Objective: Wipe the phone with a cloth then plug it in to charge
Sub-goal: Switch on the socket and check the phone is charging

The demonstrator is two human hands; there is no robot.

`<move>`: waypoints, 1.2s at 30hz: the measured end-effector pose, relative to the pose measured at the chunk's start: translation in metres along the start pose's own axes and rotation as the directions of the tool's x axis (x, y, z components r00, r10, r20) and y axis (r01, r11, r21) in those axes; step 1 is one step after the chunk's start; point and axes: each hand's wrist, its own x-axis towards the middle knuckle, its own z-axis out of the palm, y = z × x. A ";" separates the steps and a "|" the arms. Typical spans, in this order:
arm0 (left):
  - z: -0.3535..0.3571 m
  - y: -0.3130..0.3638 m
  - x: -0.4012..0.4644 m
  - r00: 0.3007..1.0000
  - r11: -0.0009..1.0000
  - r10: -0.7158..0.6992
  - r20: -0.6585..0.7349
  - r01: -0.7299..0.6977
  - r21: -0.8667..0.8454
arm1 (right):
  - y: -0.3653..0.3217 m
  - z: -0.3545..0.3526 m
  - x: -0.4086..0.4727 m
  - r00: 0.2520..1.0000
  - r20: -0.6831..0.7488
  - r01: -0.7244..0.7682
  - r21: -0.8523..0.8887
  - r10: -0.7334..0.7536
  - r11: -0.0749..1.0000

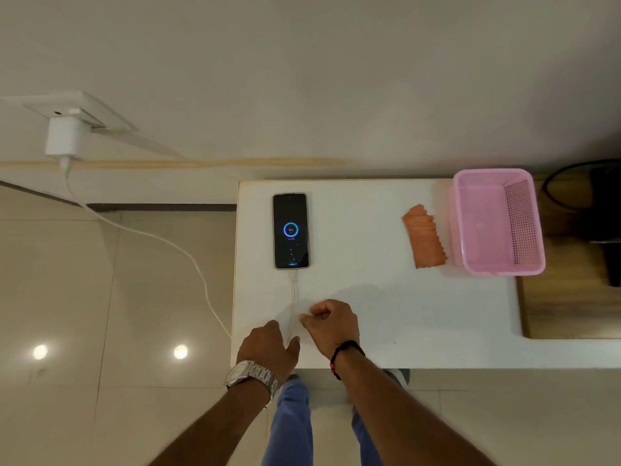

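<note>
The phone (pixel 291 231) lies face up on the white table (pixel 369 297), its screen lit with a blue charging ring. A white cable (pixel 295 290) is plugged into its near end and runs back between my hands, then off the table's left edge to a white charger (pixel 65 140) in a wall socket. My left hand (pixel 268 348) rests at the near edge with fingers loosely bent beside the cable. My right hand (pixel 331 322) is curled, its fingertips pinched at the cable. The folded orange cloth (pixel 424 242) lies to the right, apart from both hands.
A pink plastic basket (pixel 497 223) stands right of the cloth. Beyond it is a wooden surface (pixel 564 297) with a dark object and black cord. Beige floor tiles lie to the left, the slack cable hanging over them. My legs stand below the table's near edge.
</note>
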 end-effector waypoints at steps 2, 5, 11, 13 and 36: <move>-0.006 0.008 0.002 1.000 1.000 0.012 -0.005 -0.012 0.010 | 0.004 -0.011 0.001 1.000 -0.019 -0.002 0.035 0.003 0.999; -0.015 0.027 0.006 0.997 0.997 0.075 -0.026 -0.074 0.008 | 0.008 -0.027 0.003 0.999 -0.045 0.000 0.088 0.004 0.996; -0.040 0.090 0.014 0.960 0.954 0.265 -0.090 -0.275 -0.122 | 0.016 -0.072 0.011 0.985 -0.175 0.032 0.217 0.007 0.976; -0.048 0.116 0.021 0.936 0.926 0.327 -0.129 -0.345 -0.154 | 0.019 -0.090 0.016 0.973 -0.228 0.031 0.277 0.034 0.960; -0.057 0.270 0.118 0.832 0.840 0.539 -0.134 -0.542 0.016 | 0.017 -0.172 0.087 0.782 -0.363 -0.051 0.774 0.507 0.632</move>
